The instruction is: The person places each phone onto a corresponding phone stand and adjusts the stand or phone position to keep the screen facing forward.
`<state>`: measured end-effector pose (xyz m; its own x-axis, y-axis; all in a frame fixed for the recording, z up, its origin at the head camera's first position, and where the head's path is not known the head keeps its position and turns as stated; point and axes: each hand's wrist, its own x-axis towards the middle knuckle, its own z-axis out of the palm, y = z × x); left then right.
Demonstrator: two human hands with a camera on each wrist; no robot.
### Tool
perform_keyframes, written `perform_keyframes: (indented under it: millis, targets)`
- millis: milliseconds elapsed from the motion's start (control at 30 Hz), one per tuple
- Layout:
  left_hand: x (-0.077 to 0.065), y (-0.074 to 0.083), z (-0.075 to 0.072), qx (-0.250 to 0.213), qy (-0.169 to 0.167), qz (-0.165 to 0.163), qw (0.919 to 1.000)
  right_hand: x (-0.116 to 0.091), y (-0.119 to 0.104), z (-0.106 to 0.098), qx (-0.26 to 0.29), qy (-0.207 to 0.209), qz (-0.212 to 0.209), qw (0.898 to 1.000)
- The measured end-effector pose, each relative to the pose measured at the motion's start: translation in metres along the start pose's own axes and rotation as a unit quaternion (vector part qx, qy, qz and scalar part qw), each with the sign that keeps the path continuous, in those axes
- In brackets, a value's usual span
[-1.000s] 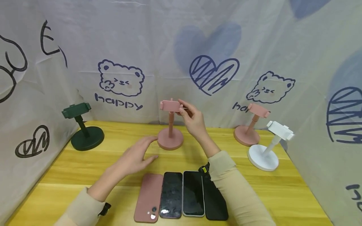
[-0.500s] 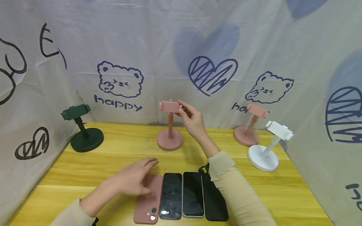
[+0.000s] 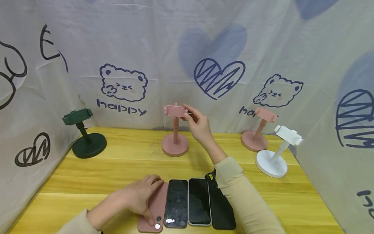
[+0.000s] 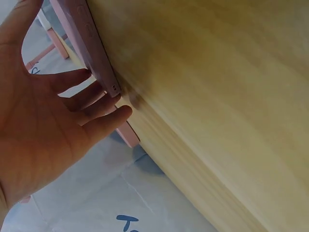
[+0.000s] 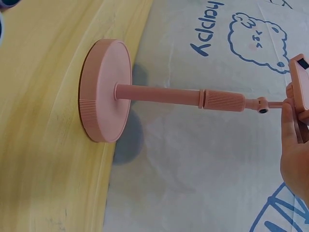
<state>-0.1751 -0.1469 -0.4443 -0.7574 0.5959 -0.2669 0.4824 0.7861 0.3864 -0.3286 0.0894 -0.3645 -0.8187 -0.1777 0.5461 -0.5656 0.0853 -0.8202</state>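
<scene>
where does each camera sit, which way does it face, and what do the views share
Head: worn on the head, looking forward and down over the table; the left hand, right hand and sleeves show.
Left wrist: on that wrist, facing the pink phone and table; the left hand shows, palm side.
Right wrist: on that wrist, facing the middle pink stand, sideways in frame; only part of the right hand shows.
Head and right wrist share the middle pink stand; head and left wrist, the pink phone.

The left grip (image 3: 140, 196) touches the pink phone (image 3: 159, 202).
</scene>
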Motion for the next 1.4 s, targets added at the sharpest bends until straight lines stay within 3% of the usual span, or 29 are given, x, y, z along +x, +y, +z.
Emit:
perform_keyframes:
  millis: [533, 1000, 1200, 1400]
  targets:
    - [0.007, 0.003, 0.003, -0.003, 0.027, 0.002, 0.9996, -0.001, 0.001, 0.002, -0.003, -0.001, 0.004, 1.0]
    - [0.009, -0.005, -0.007, -0.053, 0.092, 0.045, 0.9933, -0.003, -0.001, 0.002, 0.002, 0.003, 0.013, 1.0]
    - [0.008, -0.012, -0.015, -0.107, 0.101, 0.086, 0.9853, -0.003, -0.001, 0.002, 0.004, 0.004, 0.012, 1.0]
    - [0.008, -0.022, -0.023, -0.197, 0.069, 0.105, 0.9722, -0.003, -0.001, 0.002, -0.001, 0.004, 0.006, 1.0]
